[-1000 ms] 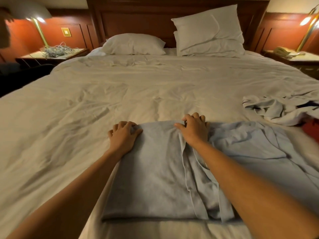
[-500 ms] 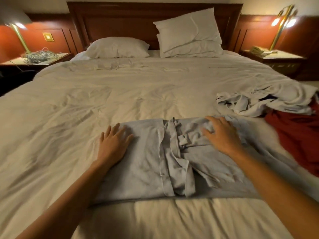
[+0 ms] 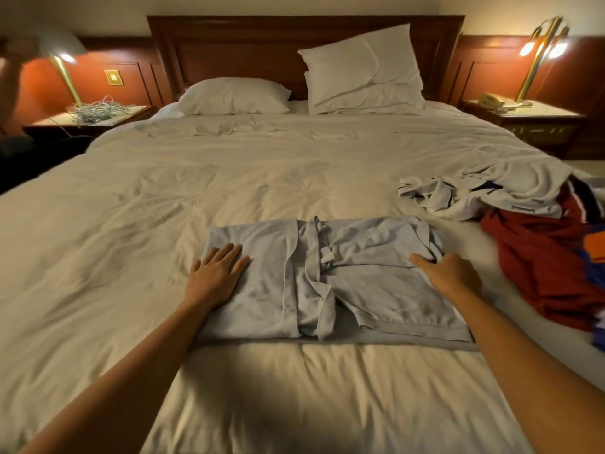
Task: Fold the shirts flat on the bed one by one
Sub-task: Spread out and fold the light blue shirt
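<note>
The light blue shirt (image 3: pixel 376 290) lies flat on the bed (image 3: pixel 262 178), in the near half of the mattress and between the two forearms. Its two side panels are folded inward and meet along a bunched vertical band at mid-width.

Left hand (image 3: pixel 217 273): palm down, fingers straight and close together, pressing the left panel of the shirt near its left edge.

Right hand (image 3: pixel 450 273): resting on the right edge of the shirt with fingers curled. It appears to pinch a raised fold of fabric, though the fingertips are hidden in the cloth.

To the right of the shirt and apart from it, a crumpled white garment (image 3: pixel 474 198) lies against a red garment (image 3: pixel 540 267) at the bed's right side.

At the head of the bed, one white pillow (image 3: pixel 234 96) lies flat. A second pillow (image 3: pixel 363 70) leans on the wooden headboard (image 3: pixel 229 44).
</note>
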`<state>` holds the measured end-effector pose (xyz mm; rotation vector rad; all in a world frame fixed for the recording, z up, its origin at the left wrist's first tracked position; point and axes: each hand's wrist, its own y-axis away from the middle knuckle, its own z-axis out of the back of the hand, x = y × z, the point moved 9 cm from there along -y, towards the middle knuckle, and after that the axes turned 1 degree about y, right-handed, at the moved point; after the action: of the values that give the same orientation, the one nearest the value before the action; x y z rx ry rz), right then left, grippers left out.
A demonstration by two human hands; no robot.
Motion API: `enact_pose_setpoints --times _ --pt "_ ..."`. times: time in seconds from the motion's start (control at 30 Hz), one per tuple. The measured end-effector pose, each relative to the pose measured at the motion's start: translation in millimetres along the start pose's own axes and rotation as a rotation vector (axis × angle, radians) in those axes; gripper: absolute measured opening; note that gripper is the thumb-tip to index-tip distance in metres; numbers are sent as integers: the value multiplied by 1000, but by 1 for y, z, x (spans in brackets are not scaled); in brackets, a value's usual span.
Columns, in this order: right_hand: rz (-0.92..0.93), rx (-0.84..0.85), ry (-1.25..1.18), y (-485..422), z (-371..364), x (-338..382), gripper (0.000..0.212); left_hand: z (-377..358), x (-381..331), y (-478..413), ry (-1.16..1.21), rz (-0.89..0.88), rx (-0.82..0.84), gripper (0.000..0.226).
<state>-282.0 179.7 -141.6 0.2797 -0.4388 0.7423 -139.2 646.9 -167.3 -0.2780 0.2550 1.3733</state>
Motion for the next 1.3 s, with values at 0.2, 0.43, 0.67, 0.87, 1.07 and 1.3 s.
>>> enact_pose_setpoints --times 0.2,0.43,0.67,0.87,1.07,1.3 --pt "134 -53 -97 -3 1 13 62 3 0 0 2 -12 -54 60" --pt "211 74 -303 -10 3 23 54 6 0 -1 80 -32 -95 54" --pt "217 128 -454 10 61 103 68 34 29 -6 1092 216 -90 58" --pt "547 327 -336 111 45 291 62 45 47 -10 1412 373 102 75" --pt "602 742 -53 206 -87 378 56 53 58 0 1499 379 266 87" --pt "777 645 283 187 -159 297 45 57 60 8 1220 189 267 57"
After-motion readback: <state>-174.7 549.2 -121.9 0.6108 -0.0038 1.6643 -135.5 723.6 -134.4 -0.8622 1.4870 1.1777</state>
